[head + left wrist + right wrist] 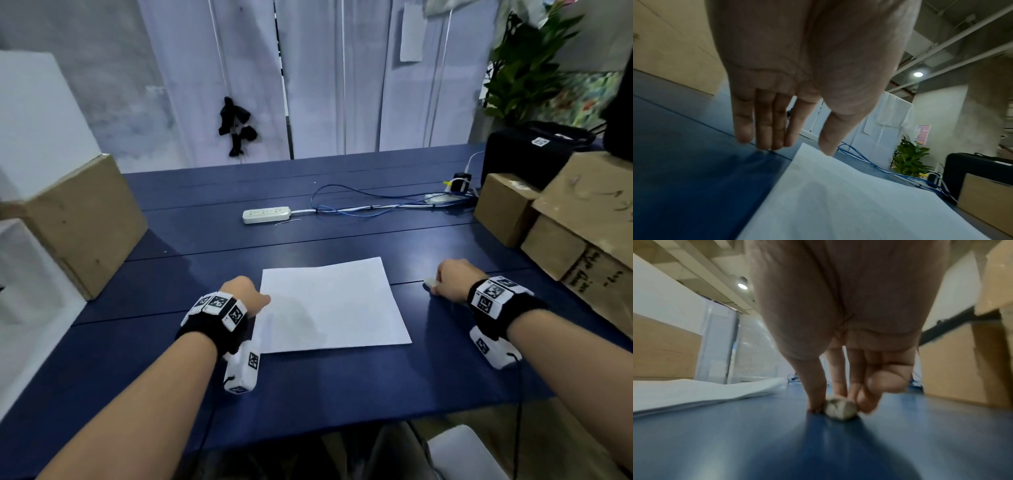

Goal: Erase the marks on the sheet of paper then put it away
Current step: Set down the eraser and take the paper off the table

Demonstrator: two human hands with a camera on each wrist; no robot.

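While the sheet of paper (331, 306) lay flat, left hand (244, 294) spread at its left edge, right hand (452, 278) pinched eraser (840, 408) on table (342, 383), well apart from sheet.

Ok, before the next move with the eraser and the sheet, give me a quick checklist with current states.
1. Eraser gripped: ok, right hand pinches it between thumb and fingertips, down on the blue table.
2. Sheet of paper flat on the table: ok in the head view, though the left wrist view shows a slight wave.
3. Sheet steadied: cannot tell; left hand is at its left edge, fingers straight, thumb over the corner.
4. Marks on the sheet: cannot tell, none visible.
5. Path from eraser to sheet: ok, bare table between.
6. Power strip and cables: ok, well behind the sheet.
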